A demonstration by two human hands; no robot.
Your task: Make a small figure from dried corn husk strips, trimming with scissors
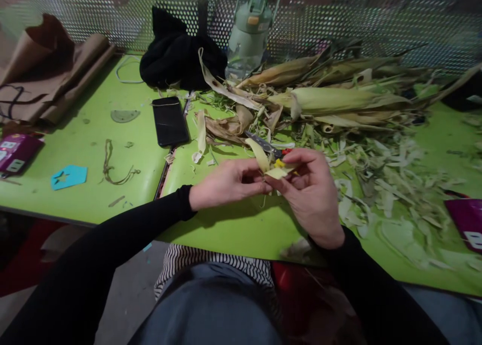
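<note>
Close together above the table's front edge, my left hand (235,182) and my right hand (314,197) both pinch a small folded piece of corn husk (277,173). One pale strip of it stands up from between the fingers, and a bit of yellow shows beside it. Thumb and fingertips are pressed together on each hand; which hand bears the piece more I cannot tell. Just behind the fingers lie scissors (266,144) with grey blades and red on the handle, partly hidden by the hands and husk.
Long dried corn husks (331,99) heap across the back, with shredded husk (399,184) spread at right. A black phone (170,121), black cloth (181,59), water bottle (248,36), brown paper bag (56,74), blue paper cutout (70,177) and purple packets (467,219) rest on the green table (218,224).
</note>
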